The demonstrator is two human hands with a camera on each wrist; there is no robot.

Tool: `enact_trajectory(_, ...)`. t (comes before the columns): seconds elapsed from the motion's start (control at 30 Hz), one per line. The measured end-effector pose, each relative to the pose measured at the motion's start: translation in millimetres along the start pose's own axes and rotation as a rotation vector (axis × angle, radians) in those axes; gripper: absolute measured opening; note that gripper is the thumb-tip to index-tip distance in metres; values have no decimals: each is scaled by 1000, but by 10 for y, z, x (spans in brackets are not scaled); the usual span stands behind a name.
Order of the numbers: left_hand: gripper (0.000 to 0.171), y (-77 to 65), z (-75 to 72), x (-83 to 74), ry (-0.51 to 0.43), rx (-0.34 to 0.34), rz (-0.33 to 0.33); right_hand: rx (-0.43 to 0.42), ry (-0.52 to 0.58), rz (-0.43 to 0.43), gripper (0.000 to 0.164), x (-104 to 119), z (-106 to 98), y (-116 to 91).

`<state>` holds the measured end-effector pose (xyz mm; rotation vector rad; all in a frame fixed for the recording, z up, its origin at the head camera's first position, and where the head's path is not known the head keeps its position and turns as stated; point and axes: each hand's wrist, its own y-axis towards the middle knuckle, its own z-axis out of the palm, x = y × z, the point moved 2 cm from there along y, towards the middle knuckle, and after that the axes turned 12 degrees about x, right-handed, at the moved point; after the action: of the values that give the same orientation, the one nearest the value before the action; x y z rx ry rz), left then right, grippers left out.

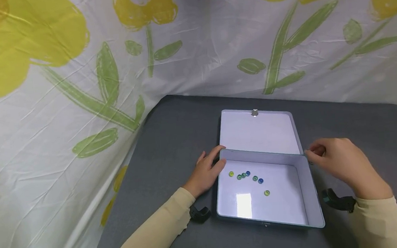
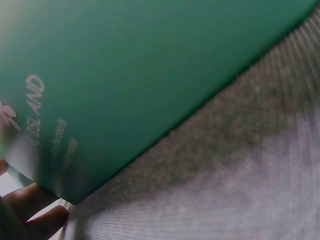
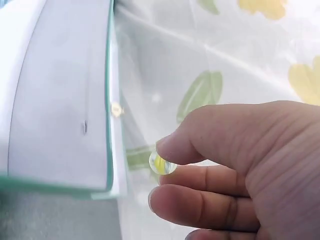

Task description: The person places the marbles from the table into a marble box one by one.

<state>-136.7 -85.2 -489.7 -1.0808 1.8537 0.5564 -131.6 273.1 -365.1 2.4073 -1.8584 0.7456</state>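
A shallow box (image 1: 309, 193), white inside and green outside, stands with its hinged lid (image 1: 260, 131) folded back. Several glass marbles (image 1: 255, 178), some yellow-green, others blue or green, lie scattered over its floor. My left hand (image 1: 204, 174) holds the box's back left corner, thumb over the rim. In the left wrist view, its fingers (image 2: 45, 222) curl at a corner of the green outer wall (image 2: 150, 90). Beyond the right wall, my right hand (image 1: 345, 163) pinches a clear marble with a yellow core (image 3: 160, 163) between thumb and finger, outside the box.
The box rests on a dark grey table (image 1: 172, 141). A metal clasp (image 1: 255, 113) sits on the lid's far edge. A white curtain with yellow flowers (image 1: 200, 53) hangs behind and to the left of the table. Dark straps with cameras (image 1: 341, 201) are on both wrists.
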Motion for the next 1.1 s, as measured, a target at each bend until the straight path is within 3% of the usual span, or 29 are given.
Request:
enact_trajectory(0.43,50,-3,-10,3,1,-2,9,-28,61,-134,12,459,137,89)
enact_trajectory(1.1,51,-11,-4,16,-7,2,4,32,83,-283,6,923,345,379)
